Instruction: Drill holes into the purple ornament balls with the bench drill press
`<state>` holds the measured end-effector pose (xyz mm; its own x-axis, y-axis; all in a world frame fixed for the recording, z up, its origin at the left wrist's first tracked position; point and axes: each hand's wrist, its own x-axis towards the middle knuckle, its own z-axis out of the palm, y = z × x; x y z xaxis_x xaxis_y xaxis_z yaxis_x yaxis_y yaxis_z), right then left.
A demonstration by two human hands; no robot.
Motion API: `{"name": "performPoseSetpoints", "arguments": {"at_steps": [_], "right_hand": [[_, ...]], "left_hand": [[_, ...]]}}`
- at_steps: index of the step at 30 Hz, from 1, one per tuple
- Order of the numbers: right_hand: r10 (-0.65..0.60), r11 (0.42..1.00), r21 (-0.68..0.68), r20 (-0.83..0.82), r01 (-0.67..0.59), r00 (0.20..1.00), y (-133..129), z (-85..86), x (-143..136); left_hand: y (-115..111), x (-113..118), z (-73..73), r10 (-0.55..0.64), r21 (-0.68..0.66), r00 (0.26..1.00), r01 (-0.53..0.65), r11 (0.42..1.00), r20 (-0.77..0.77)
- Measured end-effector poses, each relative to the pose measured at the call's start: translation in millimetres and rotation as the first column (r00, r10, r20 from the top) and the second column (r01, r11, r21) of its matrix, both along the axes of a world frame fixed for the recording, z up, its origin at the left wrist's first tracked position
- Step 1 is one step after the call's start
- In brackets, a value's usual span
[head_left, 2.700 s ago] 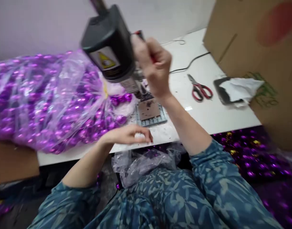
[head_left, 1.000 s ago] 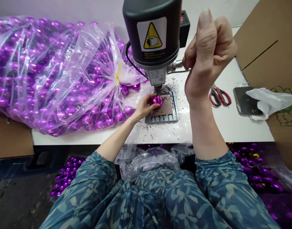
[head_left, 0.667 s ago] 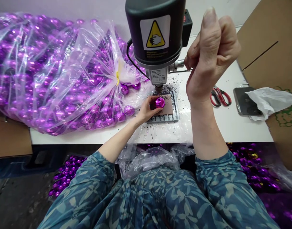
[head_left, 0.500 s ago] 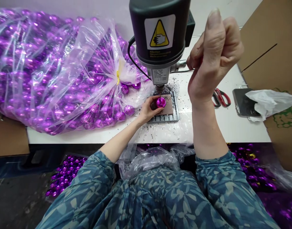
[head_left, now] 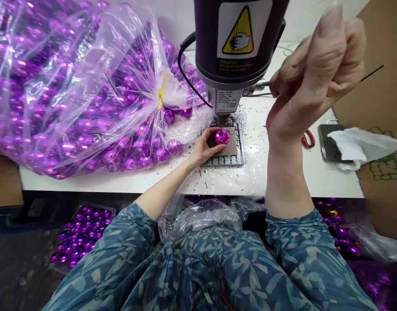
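My left hand has its thumb and fingers curved around a shiny purple faceted ball. The ball rests on a flat brown board on the slotted metal base of a small drill press. Directly above the ball is the drill's chuck; whether the bit touches it I cannot tell. My right hand is raised beside the motor housing, fingers closed around the drill press's feed lever, whose grip is mostly hidden in the fist. Dark shavings lie scattered around the base.
A large clear bag of purple balls, tied in yellow, covers the table's left side. At right lie red-handled scissors, partly hidden, and a phone under white tissue. A cardboard box stands beyond. More balls sit below the table.
The view has shifted, so the drill head and my right fist appear larger and farther right. My left hand still holds the ball under the chuck. My right arm now covers more of the scissors.
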<state>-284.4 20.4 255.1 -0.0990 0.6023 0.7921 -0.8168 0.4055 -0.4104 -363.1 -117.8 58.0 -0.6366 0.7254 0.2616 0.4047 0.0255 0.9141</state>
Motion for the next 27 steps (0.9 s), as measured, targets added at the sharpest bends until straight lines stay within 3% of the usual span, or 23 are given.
{"name": "performPoseSetpoints", "arguments": {"at_steps": [8,16,27], "right_hand": [[-0.133,0.991,0.008,-0.05,0.134,0.99,6.8,-25.9,-3.2],[-0.246,0.968,-0.094,-0.179,0.232,0.952,2.2,-33.5,-13.2],[-0.258,0.954,0.092,-0.228,0.285,0.939,12.1,-58.8,-8.4]], "left_hand": [[-1.6,2.3,3.7,-0.027,0.042,0.999,0.026,0.999,0.025],[-0.8,0.7,-1.3,-0.035,0.059,0.999,0.034,0.998,0.005],[0.4,-1.0,-4.8,-0.039,0.09,0.999,0.038,0.995,0.01]]}}
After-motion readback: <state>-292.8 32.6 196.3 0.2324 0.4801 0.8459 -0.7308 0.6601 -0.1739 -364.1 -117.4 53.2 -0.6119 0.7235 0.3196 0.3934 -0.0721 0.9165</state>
